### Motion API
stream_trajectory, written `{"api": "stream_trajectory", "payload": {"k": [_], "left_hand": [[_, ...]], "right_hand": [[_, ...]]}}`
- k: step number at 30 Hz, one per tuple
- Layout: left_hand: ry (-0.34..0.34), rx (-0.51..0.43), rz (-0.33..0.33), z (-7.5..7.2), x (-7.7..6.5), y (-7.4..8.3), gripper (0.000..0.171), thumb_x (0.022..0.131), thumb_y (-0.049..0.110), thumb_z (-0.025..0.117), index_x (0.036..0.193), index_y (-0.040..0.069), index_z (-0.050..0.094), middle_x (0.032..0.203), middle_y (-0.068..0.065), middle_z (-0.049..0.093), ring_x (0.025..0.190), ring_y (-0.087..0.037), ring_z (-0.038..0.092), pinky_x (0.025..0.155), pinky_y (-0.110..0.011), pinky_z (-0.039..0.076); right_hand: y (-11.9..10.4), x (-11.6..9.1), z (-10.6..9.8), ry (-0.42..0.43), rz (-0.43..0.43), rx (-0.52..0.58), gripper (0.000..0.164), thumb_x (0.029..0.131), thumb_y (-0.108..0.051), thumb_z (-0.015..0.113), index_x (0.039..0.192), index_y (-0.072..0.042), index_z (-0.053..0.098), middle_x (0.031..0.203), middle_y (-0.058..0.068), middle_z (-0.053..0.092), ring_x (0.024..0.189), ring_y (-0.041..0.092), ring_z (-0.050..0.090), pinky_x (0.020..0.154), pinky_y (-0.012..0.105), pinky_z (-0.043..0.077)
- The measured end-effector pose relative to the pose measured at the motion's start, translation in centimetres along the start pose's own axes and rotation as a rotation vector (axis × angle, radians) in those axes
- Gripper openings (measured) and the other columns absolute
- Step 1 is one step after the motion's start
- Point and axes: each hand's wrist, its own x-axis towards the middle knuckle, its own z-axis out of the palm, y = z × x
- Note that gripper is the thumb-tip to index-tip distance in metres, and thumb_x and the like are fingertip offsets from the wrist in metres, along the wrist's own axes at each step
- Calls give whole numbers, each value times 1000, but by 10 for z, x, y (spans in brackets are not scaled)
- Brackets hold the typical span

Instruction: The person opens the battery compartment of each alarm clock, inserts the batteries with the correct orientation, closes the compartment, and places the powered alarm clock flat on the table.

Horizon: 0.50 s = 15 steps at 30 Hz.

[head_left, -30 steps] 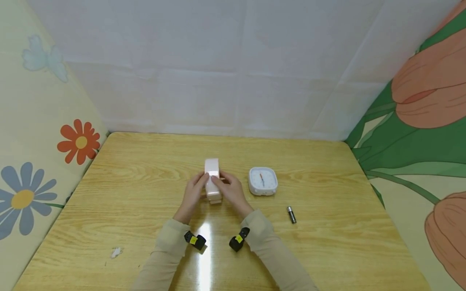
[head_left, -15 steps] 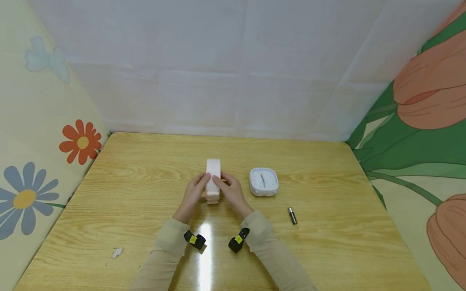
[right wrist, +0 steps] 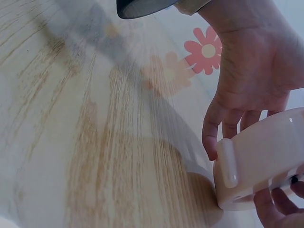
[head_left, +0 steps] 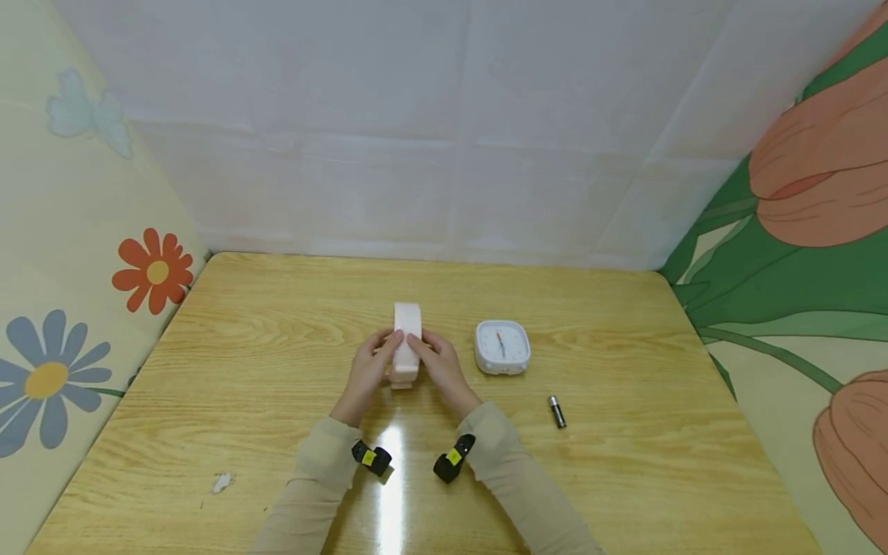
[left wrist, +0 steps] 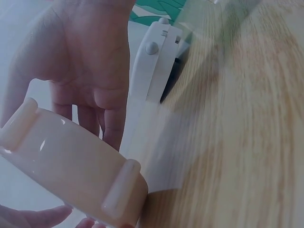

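I have the pink case [head_left: 408,314] between my two hands, a little left of the middle of the table [head_left: 277,324]. The fingers of my left hand [head_left: 368,366] hold its left side and those of my right hand [head_left: 444,366] its right side, both thumbs lying on its upper surface, close together but apart. It is turned narrow side up, its length running from near to far, and I cannot tell whether it rests on the wood or I hold it just above. From my left wrist I see two rounded ridges [left wrist: 121,187] across its glossy edge. To the right, well apart from my fingers, the white clock [head_left: 502,347] sits with its face up, one hand orange and one bluish. Nearer and farther right, a battery [head_left: 557,412] lies slantwise, its silver end on the far side and the rest dark. At the near left there is a small white scrap [head_left: 222,482] on the wood. My beige sleeves [head_left: 331,447] come in from the near edge, a black wrist camera [head_left: 378,460] beside each cuff. Beyond the far edge hangs a creased white cloth [head_left: 347,116].
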Motion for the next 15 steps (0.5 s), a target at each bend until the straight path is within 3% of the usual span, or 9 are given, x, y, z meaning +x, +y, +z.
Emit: {"api": "stream_trajectory", "payload": {"k": [10, 15], "left_hand": [[41, 63, 22, -2, -2, 2, 51, 88, 39, 55, 125, 3, 51, 112, -18, 51, 83, -21, 53, 52, -23, 43], [68, 137, 48, -3, -4, 2, 55, 88, 39, 55, 127, 1, 49, 116, -21, 51, 96, -31, 53, 69, -33, 47]], "right_hand": [[31, 19, 1, -38, 11, 90, 43, 92, -20, 53, 123, 10, 50, 118, 23, 55, 102, 19, 52, 91, 34, 41], [35, 19, 3, -40, 13, 120, 44, 92, -23, 52, 121, 9, 52, 112, 20, 59, 94, 13, 54, 88, 33, 42]]}}
